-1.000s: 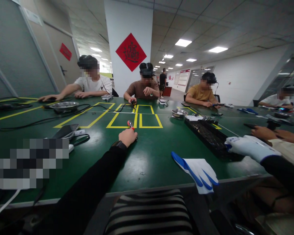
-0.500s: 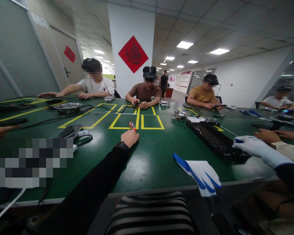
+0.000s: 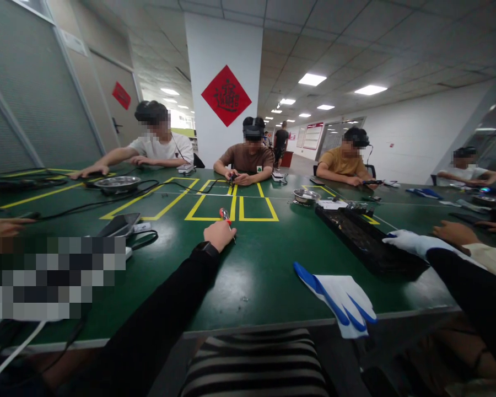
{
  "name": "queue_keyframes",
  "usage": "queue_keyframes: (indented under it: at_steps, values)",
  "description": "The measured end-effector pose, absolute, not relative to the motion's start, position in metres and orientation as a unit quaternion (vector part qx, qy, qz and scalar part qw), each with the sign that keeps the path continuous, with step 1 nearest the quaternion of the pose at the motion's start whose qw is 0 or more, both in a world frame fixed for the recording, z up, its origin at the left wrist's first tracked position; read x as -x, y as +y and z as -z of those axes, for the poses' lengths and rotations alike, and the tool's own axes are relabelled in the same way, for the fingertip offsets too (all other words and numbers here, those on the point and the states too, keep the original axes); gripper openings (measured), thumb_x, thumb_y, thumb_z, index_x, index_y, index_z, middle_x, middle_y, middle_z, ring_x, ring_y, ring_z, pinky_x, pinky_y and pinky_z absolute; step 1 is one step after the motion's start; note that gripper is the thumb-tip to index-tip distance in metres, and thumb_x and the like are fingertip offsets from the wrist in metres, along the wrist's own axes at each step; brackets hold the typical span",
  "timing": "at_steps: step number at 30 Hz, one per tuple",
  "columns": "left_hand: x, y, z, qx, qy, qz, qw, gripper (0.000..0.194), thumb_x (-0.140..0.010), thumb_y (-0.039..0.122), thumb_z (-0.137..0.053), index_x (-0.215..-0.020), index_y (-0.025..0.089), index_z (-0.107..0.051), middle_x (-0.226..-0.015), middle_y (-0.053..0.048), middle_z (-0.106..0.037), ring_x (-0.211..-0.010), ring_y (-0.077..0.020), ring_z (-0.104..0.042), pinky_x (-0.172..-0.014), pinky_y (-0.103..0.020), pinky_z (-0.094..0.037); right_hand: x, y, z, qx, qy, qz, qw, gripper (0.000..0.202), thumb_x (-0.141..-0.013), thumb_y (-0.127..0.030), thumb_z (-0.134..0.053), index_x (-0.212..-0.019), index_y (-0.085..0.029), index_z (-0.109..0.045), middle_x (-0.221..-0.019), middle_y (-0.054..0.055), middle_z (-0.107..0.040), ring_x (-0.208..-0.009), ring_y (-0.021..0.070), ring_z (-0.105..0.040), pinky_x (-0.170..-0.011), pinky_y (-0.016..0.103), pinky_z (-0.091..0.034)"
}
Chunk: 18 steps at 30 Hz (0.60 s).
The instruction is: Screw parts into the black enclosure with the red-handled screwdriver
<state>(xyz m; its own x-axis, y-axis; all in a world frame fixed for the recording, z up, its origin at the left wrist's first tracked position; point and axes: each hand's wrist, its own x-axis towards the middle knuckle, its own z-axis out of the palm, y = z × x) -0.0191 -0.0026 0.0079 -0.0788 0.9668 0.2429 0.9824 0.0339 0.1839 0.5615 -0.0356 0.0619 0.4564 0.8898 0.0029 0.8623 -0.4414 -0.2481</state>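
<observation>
My bare left hand (image 3: 220, 235) is closed around a screwdriver (image 3: 225, 215) with a red and clear handle, above the green table. The handle sticks out past the far side of the fist, and a thin dark shaft shows below. My right hand (image 3: 405, 241), in a white glove, is at the right rim of a long black tray (image 3: 366, 248), its fingers closed on that rim. Small dark parts lie at the tray's far end, beside a white paper (image 3: 332, 204). A loose white and blue glove (image 3: 341, 298) hangs slightly over the table's front edge.
Metal bowls (image 3: 306, 196) (image 3: 118, 184) stand farther back on the table (image 3: 264, 264). Cables and a grey device (image 3: 118, 225) lie at the left. Several people sit around the table, and another person's hand (image 3: 457, 234) is close beyond my right hand.
My right hand has moved left and slightly away along the tray's rim. The left hand still holds the screwdriver in nearly the same place. The view has shifted slightly.
</observation>
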Motion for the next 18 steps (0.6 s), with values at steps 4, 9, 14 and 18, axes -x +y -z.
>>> queue_keyframes:
  at_steps: [4, 9, 14, 18]
  values:
    - [0.018, -0.002, -0.008, 0.68, -0.717, 0.151, 0.023, 0.033, -0.078, 0.034, -0.041, -0.088, 0.014, -0.065, -0.091, -0.015, -0.065, -0.086, -0.0259, -0.062, -0.073, -0.033, -0.046, -0.554, -0.031, -0.061, 0.833, -0.514, -0.143, 0.146, 0.015, -0.065, -0.024, -0.069, -0.072, -0.01, -0.07, -0.076, 0.015, -0.066, -0.054, 0.01, -0.055, -0.064, 0.028, -0.037]
    - [0.021, 0.001, -0.005, 0.68, -0.714, 0.162, 0.018, 0.033, -0.078, 0.035, -0.042, -0.087, 0.013, -0.065, -0.092, -0.016, -0.065, -0.086, -0.0266, -0.062, -0.072, -0.033, -0.046, -0.519, -0.037, -0.074, 0.791, -0.514, -0.201, 0.266, 0.009, -0.063, -0.015, -0.068, -0.07, -0.009, -0.069, -0.074, 0.014, -0.066, -0.053, 0.0095, -0.057, -0.063, 0.028, -0.039]
    - [0.028, 0.003, -0.004, 0.683, -0.707, 0.181, -0.004, 0.033, -0.078, 0.036, -0.04, -0.084, 0.014, -0.065, -0.092, -0.015, -0.066, -0.084, -0.0262, -0.062, -0.069, -0.032, -0.046, -0.473, -0.04, -0.079, 0.741, -0.528, -0.275, 0.31, 0.006, -0.065, -0.012, -0.065, -0.07, -0.009, -0.067, -0.071, 0.014, -0.066, -0.057, 0.0117, -0.059, -0.059, 0.026, -0.039]
    - [0.032, 0.009, -0.004, 0.66, -0.716, 0.222, -0.057, 0.032, -0.079, 0.036, -0.04, -0.075, 0.015, -0.064, -0.087, -0.015, -0.066, -0.083, -0.0253, -0.062, -0.069, -0.031, -0.045, -0.414, -0.037, -0.077, 0.678, -0.633, -0.226, 0.299, 0.013, -0.07, -0.021, -0.062, -0.066, -0.01, -0.066, -0.066, 0.008, -0.065, -0.055, 0.0111, -0.057, -0.057, 0.023, -0.039]
